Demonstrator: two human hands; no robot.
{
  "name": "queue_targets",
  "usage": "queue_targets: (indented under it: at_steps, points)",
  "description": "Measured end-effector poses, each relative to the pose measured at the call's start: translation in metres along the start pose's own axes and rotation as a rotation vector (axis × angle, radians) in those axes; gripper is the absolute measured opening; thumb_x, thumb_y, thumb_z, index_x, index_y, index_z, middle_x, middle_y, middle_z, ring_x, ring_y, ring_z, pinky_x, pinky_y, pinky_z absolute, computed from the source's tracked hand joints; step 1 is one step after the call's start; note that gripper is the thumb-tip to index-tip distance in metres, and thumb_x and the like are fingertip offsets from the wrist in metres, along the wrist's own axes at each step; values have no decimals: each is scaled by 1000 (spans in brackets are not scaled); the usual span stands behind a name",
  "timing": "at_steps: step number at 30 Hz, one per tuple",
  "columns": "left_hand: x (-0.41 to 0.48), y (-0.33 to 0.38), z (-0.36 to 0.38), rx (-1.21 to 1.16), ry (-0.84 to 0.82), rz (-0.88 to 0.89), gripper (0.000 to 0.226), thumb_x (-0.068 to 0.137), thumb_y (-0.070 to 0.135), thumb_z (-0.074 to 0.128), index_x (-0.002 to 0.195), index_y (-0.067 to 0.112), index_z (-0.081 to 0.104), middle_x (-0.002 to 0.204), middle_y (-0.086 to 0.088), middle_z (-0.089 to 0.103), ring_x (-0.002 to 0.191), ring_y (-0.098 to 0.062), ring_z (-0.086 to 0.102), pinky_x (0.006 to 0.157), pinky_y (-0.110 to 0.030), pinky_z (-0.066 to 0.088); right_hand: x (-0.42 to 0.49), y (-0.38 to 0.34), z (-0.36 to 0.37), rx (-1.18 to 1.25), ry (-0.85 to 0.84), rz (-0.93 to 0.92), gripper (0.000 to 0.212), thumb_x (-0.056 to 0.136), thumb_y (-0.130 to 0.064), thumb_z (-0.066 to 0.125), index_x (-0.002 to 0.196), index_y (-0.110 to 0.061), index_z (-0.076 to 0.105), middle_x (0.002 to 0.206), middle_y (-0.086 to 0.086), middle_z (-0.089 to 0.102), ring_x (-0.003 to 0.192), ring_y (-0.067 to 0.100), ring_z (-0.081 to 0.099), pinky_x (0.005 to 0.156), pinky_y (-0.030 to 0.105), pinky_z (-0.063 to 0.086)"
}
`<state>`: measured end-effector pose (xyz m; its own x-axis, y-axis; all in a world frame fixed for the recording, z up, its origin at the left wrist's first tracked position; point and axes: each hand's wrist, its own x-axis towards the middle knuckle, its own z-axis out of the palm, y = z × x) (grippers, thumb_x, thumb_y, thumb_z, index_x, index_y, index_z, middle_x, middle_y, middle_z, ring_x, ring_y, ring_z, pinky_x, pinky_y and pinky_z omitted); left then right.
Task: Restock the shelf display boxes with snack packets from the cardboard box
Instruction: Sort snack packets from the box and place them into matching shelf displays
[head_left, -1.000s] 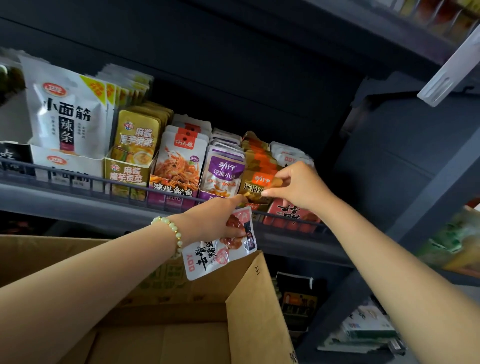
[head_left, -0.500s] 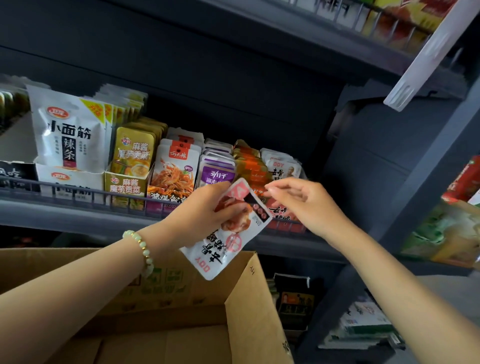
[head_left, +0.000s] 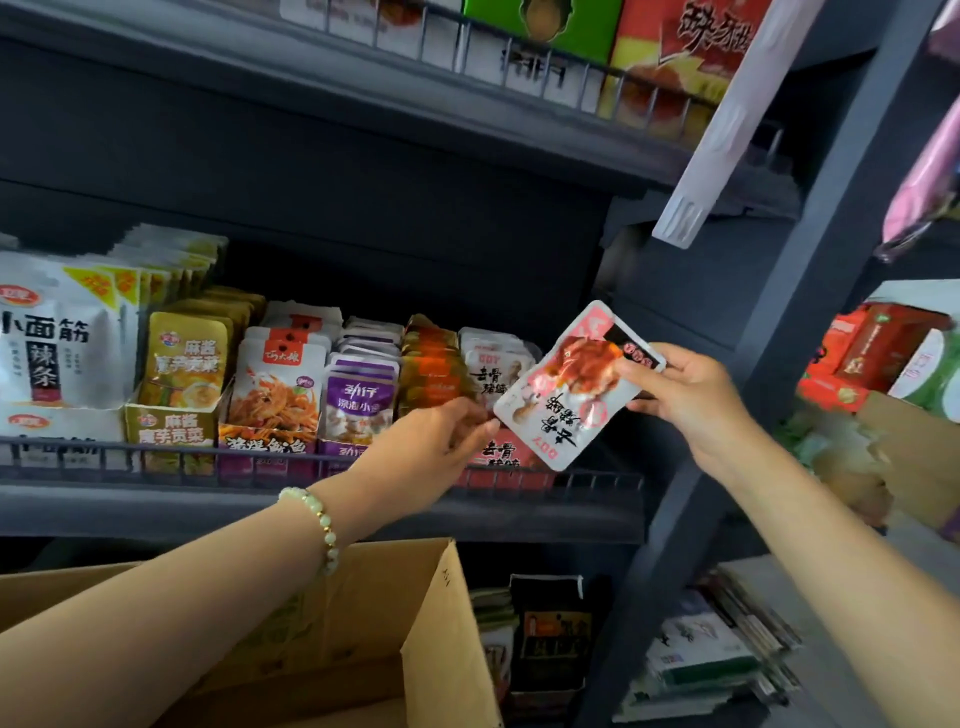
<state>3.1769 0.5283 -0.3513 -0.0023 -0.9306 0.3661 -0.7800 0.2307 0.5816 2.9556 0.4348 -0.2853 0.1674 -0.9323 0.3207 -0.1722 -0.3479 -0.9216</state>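
Standing in a row behind the wire rail (head_left: 156, 460) of the dark shelf (head_left: 208, 512), the display boxes (head_left: 171, 431) each hold upright packets packed front to back. In order these are white, olive-yellow, orange and purple, then a red display box (head_left: 501, 457) at the right end holding white packets. The cardboard box (head_left: 421, 623) sits open below the shelf edge; its contents are not visible from this angle.

The right hand (head_left: 685, 400) is raised before the shelf's right end. Its thumb and curled fingers pinch one corner of a snack packet (head_left: 566, 389), which is tilted and upside down, just above and in front of the red display box. The left hand (head_left: 441, 441) reaches over the rail toward that box, fingers loosely extended and holding nothing. Its fingertips lie just beside the packet's lower corner; blur prevents confirming contact. The left wrist carries a pale bead bracelet (head_left: 317, 525).

The packet is flat and glossy with rounded corners, white with red print. The cardboard box is plain brown board.
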Motion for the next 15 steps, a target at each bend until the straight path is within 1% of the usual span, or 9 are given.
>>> queue_targets:
  at_steps: [2,3,5,7,8,11,12,13,15]
  points:
    - [7,-1,7,91,-59,-1,47,98,43,43,139,21,42,101,8,62,82,-5,62,76,-29,57,8,4,-3,-3,24,-2,11,88,-13,68,99,-17,67,86,2,72,82,12,68,66,21,54]
    - [10,0,10,81,-62,-3,48,98,42,44,141,22,39,101,8,62,80,-5,62,74,-28,57,11,5,-4,2,19,-3,12,88,-14,68,99,-17,67,86,2,72,82,12,68,66,21,54]
    - [14,7,12,-161,-10,-82,47,96,43,46,137,21,43,103,6,64,78,-11,66,69,-29,59,14,8,-5,15,-13,-6,9,88,-14,68,96,-17,68,84,1,71,80,11,66,63,21,52]
    - [17,15,11,-456,50,-200,44,91,47,49,125,19,49,101,3,67,78,-18,69,67,-36,61,13,9,-6,11,-82,-9,9,87,-14,68,96,-17,69,82,0,71,78,10,65,60,20,50]
    - [18,19,9,-506,41,-220,42,90,48,51,118,17,53,99,1,68,79,-18,71,67,-36,61,10,8,-6,1,-137,-2,12,87,-13,68,98,-15,70,81,0,72,77,11,65,60,20,49]
    - [17,32,9,-694,-70,-191,22,90,35,59,100,16,65,92,-3,75,78,-13,73,64,-25,60,-3,8,4,-36,-317,15,18,86,-14,68,104,-14,69,85,3,74,79,14,70,63,20,53]
    - [16,36,9,-756,-68,-182,15,90,29,61,96,17,67,89,-3,76,77,-13,73,62,-22,58,-7,9,8,-19,-347,14,20,85,-15,68,105,-14,68,89,5,75,82,16,71,67,22,55]
    - [16,40,9,-797,-25,-175,11,90,25,62,94,17,68,87,-2,76,76,-13,74,60,-20,57,-11,11,12,21,-354,24,23,84,-19,69,107,-16,67,93,6,75,86,17,72,72,24,57]
    - [20,45,11,-897,148,-168,10,90,20,62,95,13,67,89,-3,76,77,-13,73,60,-19,56,-17,14,15,115,-378,112,37,76,-31,71,111,-18,64,100,5,74,92,18,71,79,28,58]
